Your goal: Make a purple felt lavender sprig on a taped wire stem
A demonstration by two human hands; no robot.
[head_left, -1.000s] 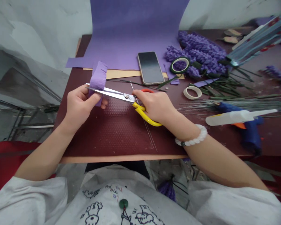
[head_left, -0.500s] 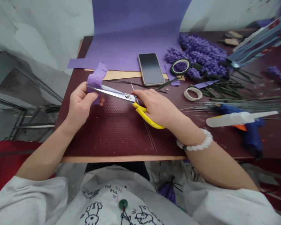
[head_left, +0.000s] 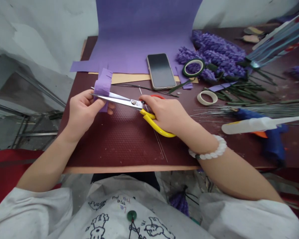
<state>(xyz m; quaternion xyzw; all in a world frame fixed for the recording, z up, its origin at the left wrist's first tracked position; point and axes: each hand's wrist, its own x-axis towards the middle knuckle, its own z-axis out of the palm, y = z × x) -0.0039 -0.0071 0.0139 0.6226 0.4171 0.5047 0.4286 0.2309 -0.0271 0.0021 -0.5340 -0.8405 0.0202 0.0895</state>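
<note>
Head view, looking down on your two hands over a dark maroon textured board. Your left hand is closed in a pinch, thumb on top and fingers curled beneath, holding a folded purple crepe paper strip whose fringed upper edge stands up above your thumb. The strip sits over the left part of the board, near its far-left side and just in front of a tan card. Your right hand is curled firmly around the yellow handles of a pair of steel scissors, and the long blades run left, nearly closed, with their tips reaching across the strip beside your left thumb. A red-orange loop shows just past your right fingers, but you cannot tell what it belongs to. A white bead bracelet circles your right wrist. Farther up, a smartphone lies on a purple paper sheet, with a roll of green tape near it and a heap of purple crepe flower spikes behind that. To the right are a pale tape roll, a bundle of thin wires and a blue hot glue gun with a glue stick in it
</note>
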